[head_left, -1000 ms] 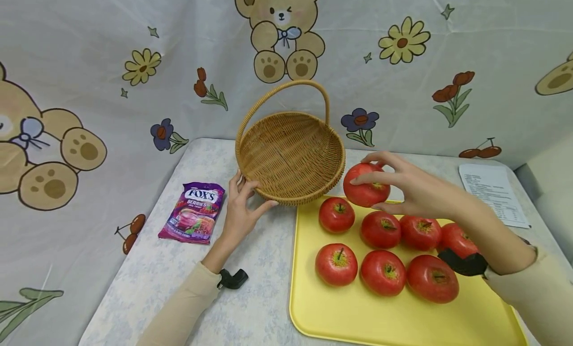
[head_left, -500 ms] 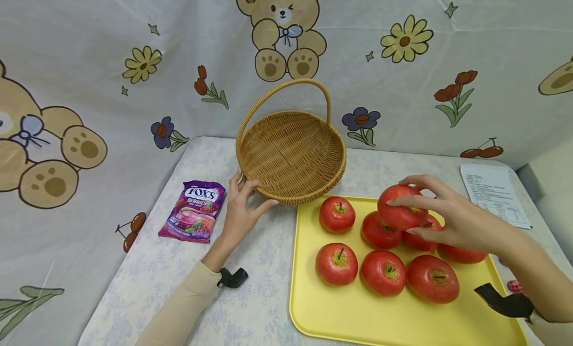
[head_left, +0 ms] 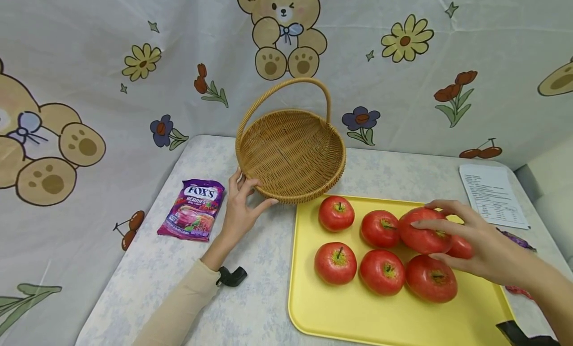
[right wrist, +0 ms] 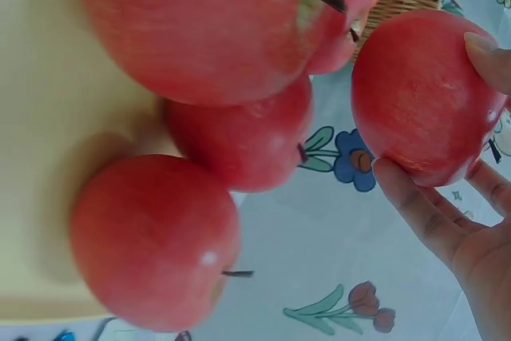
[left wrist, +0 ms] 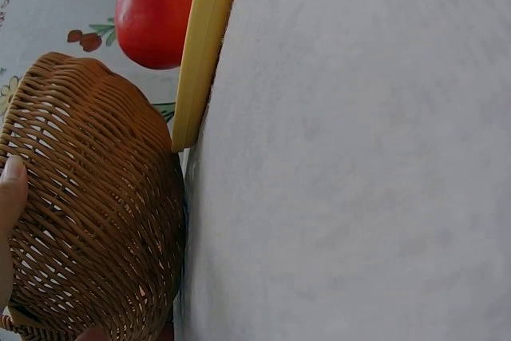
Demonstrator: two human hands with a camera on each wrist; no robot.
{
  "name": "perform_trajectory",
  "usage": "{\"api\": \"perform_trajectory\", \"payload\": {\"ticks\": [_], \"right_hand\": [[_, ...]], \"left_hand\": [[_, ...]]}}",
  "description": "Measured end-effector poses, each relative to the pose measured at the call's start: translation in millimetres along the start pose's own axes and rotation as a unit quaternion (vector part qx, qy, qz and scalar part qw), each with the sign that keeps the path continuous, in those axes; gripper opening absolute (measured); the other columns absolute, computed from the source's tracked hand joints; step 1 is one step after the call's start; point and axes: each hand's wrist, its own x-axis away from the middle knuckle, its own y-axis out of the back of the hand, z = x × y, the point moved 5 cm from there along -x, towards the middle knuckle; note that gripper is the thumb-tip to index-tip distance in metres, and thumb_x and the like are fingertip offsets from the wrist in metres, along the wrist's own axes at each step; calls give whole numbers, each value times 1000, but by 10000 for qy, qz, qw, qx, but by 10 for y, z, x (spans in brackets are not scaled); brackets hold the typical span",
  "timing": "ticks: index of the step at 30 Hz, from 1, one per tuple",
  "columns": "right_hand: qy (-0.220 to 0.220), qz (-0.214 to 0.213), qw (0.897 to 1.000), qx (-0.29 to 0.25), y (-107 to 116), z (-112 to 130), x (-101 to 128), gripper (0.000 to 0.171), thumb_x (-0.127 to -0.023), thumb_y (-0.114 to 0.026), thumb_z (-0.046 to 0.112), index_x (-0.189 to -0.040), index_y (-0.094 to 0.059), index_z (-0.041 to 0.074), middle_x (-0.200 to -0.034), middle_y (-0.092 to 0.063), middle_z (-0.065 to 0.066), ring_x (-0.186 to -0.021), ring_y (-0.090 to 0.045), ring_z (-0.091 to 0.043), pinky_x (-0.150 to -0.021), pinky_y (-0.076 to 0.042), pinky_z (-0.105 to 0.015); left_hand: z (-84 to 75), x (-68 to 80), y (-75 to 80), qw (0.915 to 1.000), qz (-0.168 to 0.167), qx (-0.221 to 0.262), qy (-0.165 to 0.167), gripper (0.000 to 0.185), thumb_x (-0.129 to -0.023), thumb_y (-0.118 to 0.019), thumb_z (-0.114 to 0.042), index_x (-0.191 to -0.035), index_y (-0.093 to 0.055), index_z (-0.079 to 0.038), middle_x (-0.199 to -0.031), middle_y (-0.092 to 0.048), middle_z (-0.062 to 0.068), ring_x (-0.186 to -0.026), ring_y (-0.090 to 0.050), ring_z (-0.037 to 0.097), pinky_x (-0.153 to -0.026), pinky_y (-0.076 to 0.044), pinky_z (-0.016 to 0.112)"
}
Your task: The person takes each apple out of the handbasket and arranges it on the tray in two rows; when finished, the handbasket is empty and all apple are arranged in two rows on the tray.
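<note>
A round wicker basket with a tall arched handle stands at the back, its opening tilted toward me. My left hand grips its lower left rim; in the left wrist view the thumb lies on the woven side. Fingers and thumb of my right hand hold a red apple above the back row on the yellow tray. In the right wrist view this apple is up off the tray. Several other red apples sit on the tray, one partly hidden behind the held apple.
A purple candy bag lies on the table left of my left hand. At the back right is a printed sheet, with a purple packet partly hidden behind my right arm. A patterned cloth hangs behind the table.
My right hand has moved right and toward me with the apple, away from the basket and over the tray's right part. The left hand stays on the basket.
</note>
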Motion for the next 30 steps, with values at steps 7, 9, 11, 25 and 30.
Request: {"api": "perform_trajectory", "payload": {"ticks": [7,9,11,25,30], "right_hand": [[-227,40,9997,36,-32,-55,180,84,-52,-96,12,-128,-62,29,-135,-44,-5,-123,-27,1,-64,-57,-20],[-367,112,9992,88,-46,-96,243,85,-53,-96,13,-128,-61,31,-135,-44,-6,-121,-27,0,-63,-56,-19],[-511,161,9985,106,-58,-132,306,87,-52,-96,12,-129,-60,31,-134,-44,-6,-120,-26,1,-62,-56,-18],[-593,-120,9971,460,-42,-227,563,93,-37,-99,16,-123,-64,31,-127,-47,-5,-120,-22,7,-62,-51,-14],[-687,-135,9967,408,-48,-235,636,91,-39,-98,13,-122,-64,31,-129,-45,-7,-116,-24,6,-65,-44,-1]], "left_hand": [[8,8,4,10000,17,-14,93,50,-76,-85,-25,-115,-60,-4,-159,-11,19,-142,-34,40,-97,-55,48],[12,10,1,9999,23,-1,104,50,-76,-85,-25,-115,-60,-4,-159,-11,19,-142,-35,40,-97,-55,48],[11,7,-1,10000,17,9,95,50,-76,-85,-25,-115,-60,-5,-159,-11,19,-142,-35,40,-97,-55,48],[11,11,-1,10000,8,8,35,49,-77,-85,-25,-114,-59,-7,-160,-11,19,-141,-34,40,-96,-55,49],[8,4,7,10000,-1,-6,-82,50,-77,-84,-29,-114,-59,-8,-159,-12,19,-138,-39,41,-96,-55,48]]}}
